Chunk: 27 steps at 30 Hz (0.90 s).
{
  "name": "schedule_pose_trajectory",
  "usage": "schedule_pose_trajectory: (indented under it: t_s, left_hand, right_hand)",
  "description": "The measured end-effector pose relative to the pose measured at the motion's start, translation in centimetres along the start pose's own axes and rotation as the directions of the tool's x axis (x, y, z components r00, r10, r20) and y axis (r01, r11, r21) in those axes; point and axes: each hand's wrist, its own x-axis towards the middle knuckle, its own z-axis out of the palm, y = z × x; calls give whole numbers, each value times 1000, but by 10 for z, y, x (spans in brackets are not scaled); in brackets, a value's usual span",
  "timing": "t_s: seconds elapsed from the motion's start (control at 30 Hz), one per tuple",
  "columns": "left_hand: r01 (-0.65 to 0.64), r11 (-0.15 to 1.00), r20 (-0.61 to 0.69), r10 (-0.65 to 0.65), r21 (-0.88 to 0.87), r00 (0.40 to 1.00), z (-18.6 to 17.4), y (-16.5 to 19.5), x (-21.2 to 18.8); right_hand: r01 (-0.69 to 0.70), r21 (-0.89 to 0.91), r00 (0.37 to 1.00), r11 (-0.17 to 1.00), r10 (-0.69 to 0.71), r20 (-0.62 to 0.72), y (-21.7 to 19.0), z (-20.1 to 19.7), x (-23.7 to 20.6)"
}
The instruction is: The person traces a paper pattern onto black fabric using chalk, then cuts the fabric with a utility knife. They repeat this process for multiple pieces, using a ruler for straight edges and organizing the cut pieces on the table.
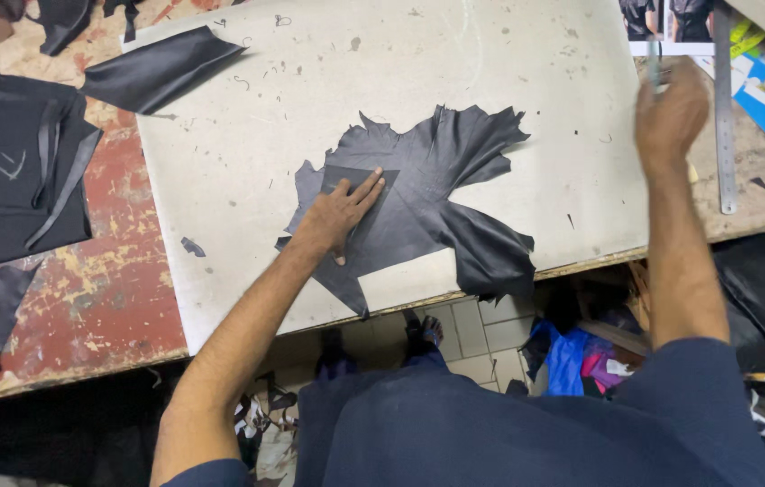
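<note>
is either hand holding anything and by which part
The left hand presses flat on a dark pattern piece atop the black leather, gripping nothing. The right hand pinches a thin tool, too blurred to identify.

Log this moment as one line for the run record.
left hand: flat on dark template over black leather piece | right hand: raised by steel ruler, grip blurred | surface: pale cutting board

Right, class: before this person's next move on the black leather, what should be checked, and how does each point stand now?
1. Left hand flat on the dark template: ok.
2. Template wholly on the black leather piece: ok.
3. Leather wholly on the pale cutting board: not ok, a lobe overhangs the front edge.
4. Right hand holding a tool: cannot tell, blurred.
5. Metal ruler within reach: ok.
</note>
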Motion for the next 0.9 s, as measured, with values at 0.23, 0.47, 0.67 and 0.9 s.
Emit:
schedule_pose_trajectory:
  t_s: [0.23,0.47,0.67,0.9]
  left_hand:
    - [-145,989,-20,146,43,989,3,-18,-1]
    - [-276,953,-86,288,125,954,26,-36,11]
    - [-303,948,-78,311,94,947,37,-42,19]
    - [-301,947,-45,307,113,951,37,-41,25]
  right_hand:
    - [-228,414,922,881,59,383,-273,15,-188]
    - [-275,239,961,931,259,96,-354,93,-188]
    - [-443,139,884,886,406,232,-370,98,-184]
    - [-499,55,830,865,459,315,-378,92,-165]
